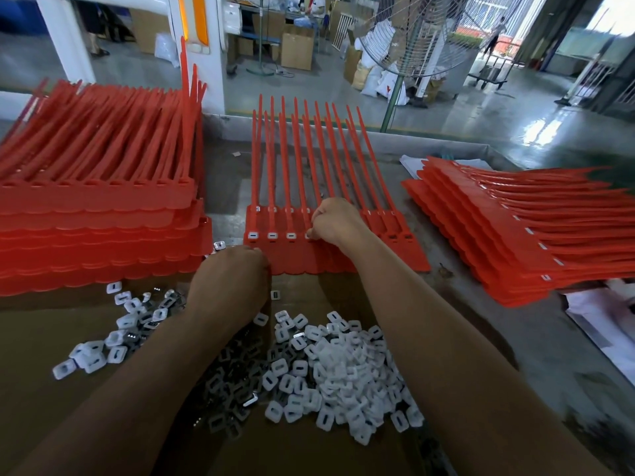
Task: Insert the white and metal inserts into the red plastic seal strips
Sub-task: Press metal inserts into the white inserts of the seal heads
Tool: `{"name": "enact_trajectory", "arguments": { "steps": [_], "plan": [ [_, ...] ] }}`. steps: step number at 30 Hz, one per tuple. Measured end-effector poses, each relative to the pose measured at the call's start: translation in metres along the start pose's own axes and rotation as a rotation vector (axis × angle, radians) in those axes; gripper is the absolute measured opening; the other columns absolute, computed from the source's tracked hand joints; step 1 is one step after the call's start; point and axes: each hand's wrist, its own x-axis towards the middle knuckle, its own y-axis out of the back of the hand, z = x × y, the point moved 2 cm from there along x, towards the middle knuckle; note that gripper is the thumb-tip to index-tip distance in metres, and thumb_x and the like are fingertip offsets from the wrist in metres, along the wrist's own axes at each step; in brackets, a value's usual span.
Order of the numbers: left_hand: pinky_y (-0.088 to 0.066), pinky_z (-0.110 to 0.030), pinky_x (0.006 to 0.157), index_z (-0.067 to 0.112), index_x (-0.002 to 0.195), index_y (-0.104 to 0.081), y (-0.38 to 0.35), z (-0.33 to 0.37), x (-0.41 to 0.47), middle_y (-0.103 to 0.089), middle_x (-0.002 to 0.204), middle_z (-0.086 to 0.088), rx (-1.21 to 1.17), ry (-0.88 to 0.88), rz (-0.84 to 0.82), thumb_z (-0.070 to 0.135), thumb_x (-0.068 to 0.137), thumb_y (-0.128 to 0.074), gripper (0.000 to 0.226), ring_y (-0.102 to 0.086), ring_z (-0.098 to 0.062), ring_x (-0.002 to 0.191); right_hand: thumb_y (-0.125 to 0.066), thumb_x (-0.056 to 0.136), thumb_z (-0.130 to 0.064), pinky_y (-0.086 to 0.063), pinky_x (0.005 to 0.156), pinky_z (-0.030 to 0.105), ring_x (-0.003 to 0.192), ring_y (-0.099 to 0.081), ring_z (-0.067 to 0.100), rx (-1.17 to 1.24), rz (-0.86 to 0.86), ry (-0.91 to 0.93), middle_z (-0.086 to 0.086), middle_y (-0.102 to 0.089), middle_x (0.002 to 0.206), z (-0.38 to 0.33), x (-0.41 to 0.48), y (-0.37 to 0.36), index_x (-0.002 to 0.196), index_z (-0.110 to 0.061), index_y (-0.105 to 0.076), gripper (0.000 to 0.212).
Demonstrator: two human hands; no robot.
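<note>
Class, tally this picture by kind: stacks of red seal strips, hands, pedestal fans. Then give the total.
Stacks of red seal strips: 3 (left stack, centre stack, right stack)
Hands: 2 (left hand; right hand, pinching a white insert)
Pedestal fan: 1
Total: 6

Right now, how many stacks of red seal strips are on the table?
3: a tall stack at left, a thin stack in the middle, a fanned stack at right; none looks hidden.
</note>
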Motion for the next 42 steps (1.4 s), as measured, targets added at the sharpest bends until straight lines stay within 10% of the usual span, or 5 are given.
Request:
{"name": "enact_trajectory", "arguments": {
  "steps": [4, 9, 14, 18, 42],
  "plan": [
    [-0.044, -0.028, 0.068, 0.013, 0.09, -0.064, 0.0, 0.0, -0.001, -0.064, 0.091, -0.003, -0.008, -0.001, -0.003, 0.018, 0.091, -0.043, 0.022, -0.061, -0.019, 0.08, -0.055, 0.086, -0.011, -0.034, 0.05, 0.021, 0.085, -0.055, 0.025, 0.041, 0.005, -0.008, 0.007, -0.055, 0.084, -0.003, -0.004, 0.001, 0.082, -0.006, -0.058, 0.007],
    [-0.049, -0.03, 0.072, 0.014, 0.092, -0.063, 0.001, -0.001, -0.001, -0.064, 0.093, -0.003, -0.015, 0.012, -0.014, 0.018, 0.092, -0.042, 0.021, -0.061, -0.019, 0.082, -0.049, 0.087, -0.008, -0.043, 0.062, 0.023, 0.107, -0.056, 0.031, 0.122, 0.015, -0.017, 0.018, -0.06, 0.115, -0.001, -0.006, 0.002, 0.112, 0.0, -0.06, 0.028],
    [-0.049, -0.031, 0.075, 0.013, 0.097, -0.065, 0.002, -0.001, 0.0, -0.064, 0.096, -0.003, -0.023, 0.021, -0.019, 0.017, 0.091, -0.042, 0.024, -0.061, -0.019, 0.085, -0.052, 0.089, -0.004, -0.039, 0.048, 0.016, 0.063, -0.052, 0.007, 0.209, -0.092, 0.014, 0.003, -0.06, 0.087, 0.002, -0.018, 0.019, 0.098, -0.011, -0.062, 0.015],
    [-0.045, -0.026, 0.071, 0.013, 0.093, -0.064, 0.002, -0.001, 0.0, -0.063, 0.095, -0.002, -0.035, 0.022, -0.018, 0.017, 0.092, -0.042, 0.023, -0.059, -0.017, 0.083, -0.054, 0.087, -0.005, -0.036, 0.045, 0.011, 0.061, -0.052, 0.004, 0.164, -0.033, 0.101, -0.007, -0.057, 0.072, 0.01, -0.034, 0.035, 0.073, -0.018, -0.057, 0.02],
    [-0.043, -0.024, 0.077, 0.018, 0.103, -0.065, -0.001, 0.0, 0.0, -0.063, 0.109, 0.0, -0.003, 0.028, -0.028, 0.022, 0.093, -0.039, 0.028, -0.059, -0.015, 0.094, -0.072, 0.077, -0.016, -0.048, 0.072, 0.018, 0.078, -0.058, 0.002, -0.103, -0.477, 0.391, -0.009, -0.065, 0.085, 0.034, -0.102, 0.018, 0.08, -0.024, -0.065, 0.011]
  ]
}}
